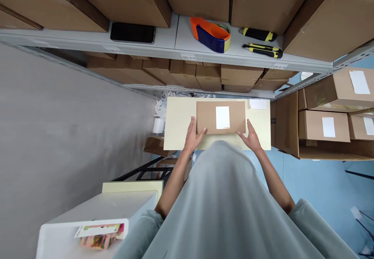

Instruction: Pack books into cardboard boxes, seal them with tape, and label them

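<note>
A closed cardboard box (206,117) with a white label (223,117) lies flat on a cream tabletop (180,111) in front of me. My left hand (194,136) is at the box's left side, fingers stretched out and thumb at the near left corner. At the opposite end is my right hand (250,137), its fingers extended past the right edge and its thumb by the near right corner. Both hands are open around the box rather than wrapped over it. Whether the palms touch it I cannot tell. A small stack of white labels (257,104) lies at the tabletop's far right.
Above the table, a grey shelf (181,32) carries a phone (133,32), an orange and blue tape dispenser (210,34), two utility knives (262,50) and large cartons. A big carton (288,126) with labelled boxes stands right. A white bin (117,204) is lower left.
</note>
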Demonstrator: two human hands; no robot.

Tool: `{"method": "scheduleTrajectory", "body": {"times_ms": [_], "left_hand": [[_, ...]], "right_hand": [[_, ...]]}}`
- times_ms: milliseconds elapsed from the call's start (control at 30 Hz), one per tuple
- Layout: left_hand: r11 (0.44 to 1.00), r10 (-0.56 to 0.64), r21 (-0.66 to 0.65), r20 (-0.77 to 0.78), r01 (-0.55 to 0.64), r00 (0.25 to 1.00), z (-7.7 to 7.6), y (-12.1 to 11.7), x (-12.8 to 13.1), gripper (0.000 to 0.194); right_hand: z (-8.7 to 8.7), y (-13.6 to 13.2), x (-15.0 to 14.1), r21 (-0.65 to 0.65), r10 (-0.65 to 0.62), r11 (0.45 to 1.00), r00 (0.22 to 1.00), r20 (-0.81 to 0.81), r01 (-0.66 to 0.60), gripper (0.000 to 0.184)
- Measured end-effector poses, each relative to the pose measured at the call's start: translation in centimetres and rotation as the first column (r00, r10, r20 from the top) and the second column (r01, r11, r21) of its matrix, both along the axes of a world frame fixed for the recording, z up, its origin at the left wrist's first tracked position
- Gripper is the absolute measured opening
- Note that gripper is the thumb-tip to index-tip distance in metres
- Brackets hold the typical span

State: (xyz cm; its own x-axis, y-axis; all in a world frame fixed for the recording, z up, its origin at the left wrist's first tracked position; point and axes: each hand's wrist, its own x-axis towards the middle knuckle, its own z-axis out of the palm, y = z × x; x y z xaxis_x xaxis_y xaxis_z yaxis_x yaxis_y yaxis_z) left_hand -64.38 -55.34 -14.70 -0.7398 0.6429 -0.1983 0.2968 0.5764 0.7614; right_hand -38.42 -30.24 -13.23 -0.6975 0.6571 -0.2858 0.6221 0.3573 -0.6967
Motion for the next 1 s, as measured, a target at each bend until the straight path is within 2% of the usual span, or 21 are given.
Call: {"method": "scheduleTrajectory", "body": {"times_ms": [100, 233, 400, 533, 600, 667, 767, 833, 900, 1000], "left_hand": [[0.999, 0.001, 0.047, -0.05, 0.001, 0.999, -0.2, 2.1, -0.8, 0.099], [0.994, 0.11, 0.008, 0.022, -0.111, 0.994, -1.3, 3.9, -0.8, 0.101], [0.987, 0.159, -0.003, 0.009, -0.159, 0.987, -2.4, 3.5, -0.6, 0.099], [0.985, 0.158, -0.071, -0.005, -0.158, 0.987, -2.6, 3.2, -1.0, 0.1], [0.983, 0.154, -0.099, -0.029, -0.156, 0.988, -2.6, 3.3, -1.2, 0.1], [0.981, 0.146, -0.121, -0.062, -0.152, 0.987, -2.5, 3.5, -1.2, 0.1], [0.977, 0.118, -0.163, -0.119, -0.137, 0.986, -2.1, 3.8, -1.2, 0.101], [0.973, 0.096, -0.195, -0.162, -0.127, 0.982, -1.7, 4.0, -1.2, 0.101], [0.968, 0.082, -0.216, -0.207, -0.127, 0.975, -1.2, 4.3, -1.0, 0.1], [0.967, 0.09, -0.207, -0.273, -0.15, 0.958, -0.1, 4.9, -0.4, 0.098]], "right_hand": [[0.1, 0.1, -1.7, 0.004, -0.038, 0.999, 0.997, -0.063, 0.038, 0.09], [-1.9, -0.1, -3.1, -0.096, -0.119, 0.989, 0.993, -0.019, 0.117, 0.082], [-4.1, -1.2, -3.2, -0.073, -0.193, 0.979, 0.981, -0.031, 0.19, 0.078], [-4.8, -0.9, -2.7, -0.081, -0.163, 0.985, 0.978, -0.133, 0.153, 0.078], [-5.4, 0.8, -2.3, -0.062, -0.124, 0.991, 0.975, -0.184, 0.114, 0.076], [-6.3, 3.7, -2.1, 0.014, -0.087, 0.996, 0.98, -0.18, 0.091, 0.074], [-8.1, 9.4, -2.3, 0.181, -0.033, 0.982, 0.996, -0.087, 0.049, 0.069], [-9.5, 13.0, -3.0, 0.242, 0.035, 0.97, 0.999, -0.009, -0.032, 0.065], [-10.7, 15.7, -3.8, 0.25, 0.131, 0.958, 0.989, 0.065, -0.143, 0.061], [-12.0, 18.0, -4.6, 0.215, 0.233, 0.943, 0.965, 0.121, -0.255, 0.055]]}}
